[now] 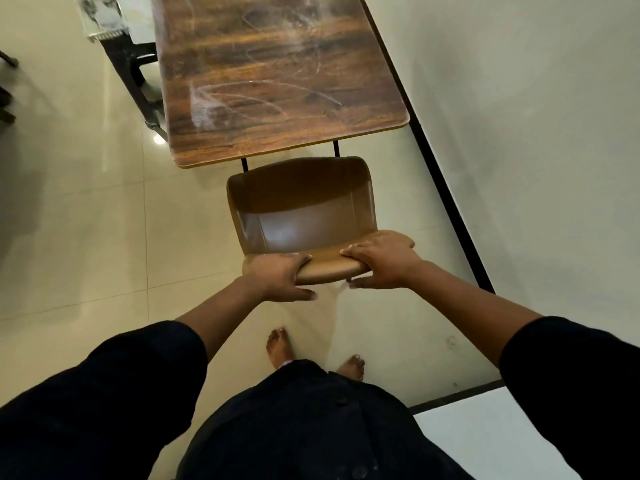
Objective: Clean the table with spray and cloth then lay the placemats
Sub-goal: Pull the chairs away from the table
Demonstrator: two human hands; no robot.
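A dark wood-grain table point(277, 77) stands ahead of me, its top marked with pale smears and streaks. A brown chair point(301, 209) sits at its near end, facing the table. My left hand point(280, 277) grips the left part of the chair's backrest top. My right hand point(379, 259) grips the right part of the same backrest. No spray bottle or cloth is in view. A pale patterned item point(104, 15), perhaps folded fabric, lies on a seat at the far left of the table.
A white wall point(519, 133) with a black skirting line runs along the table's right side. A dark chair frame point(145, 81) stands at the table's left. Glossy cream floor tiles point(86, 237) spread to the left. My bare feet point(277, 344) are just behind the chair.
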